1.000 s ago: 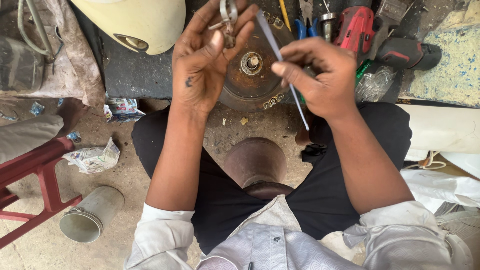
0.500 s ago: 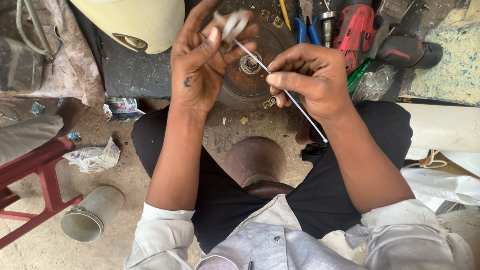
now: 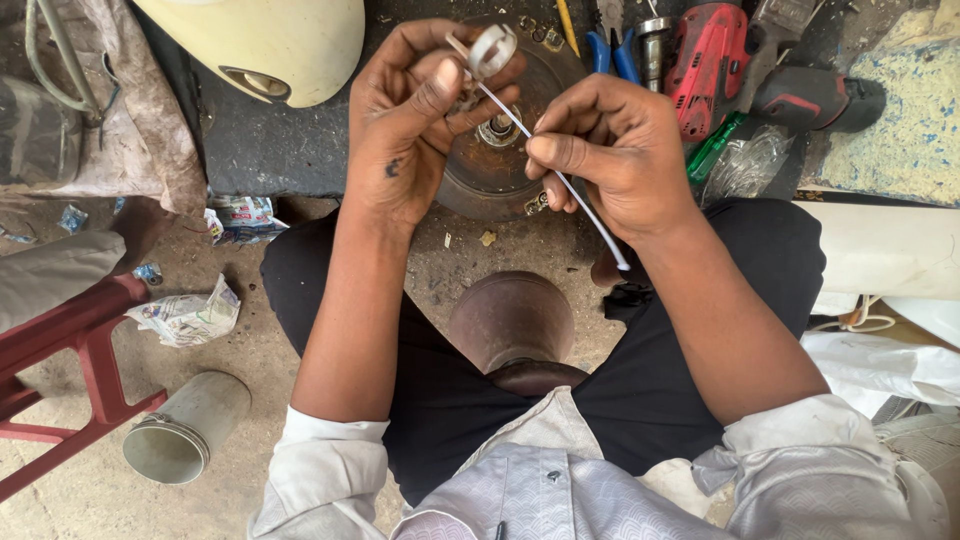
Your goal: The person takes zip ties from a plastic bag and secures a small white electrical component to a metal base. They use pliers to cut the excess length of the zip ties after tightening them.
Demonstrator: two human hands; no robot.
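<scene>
Since half a second ago the thin white rod (image 3: 560,175), pinched in the right hand (image 3: 610,155), stays threaded into the small ring fitting (image 3: 492,48) clamped by left hand (image 3: 420,120) fingers above the rusty disc (image 3: 490,185).

The thin white rod (image 3: 560,180), earlier held apart at upper centre, is now brought against the small ring (image 3: 492,50) pinched in the left hand (image 3: 410,130).

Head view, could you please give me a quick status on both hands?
Left hand fingers pinch small silvery round part. Right hand grips thin white rod, tip at the part. Rusty round metal disc below.
</scene>
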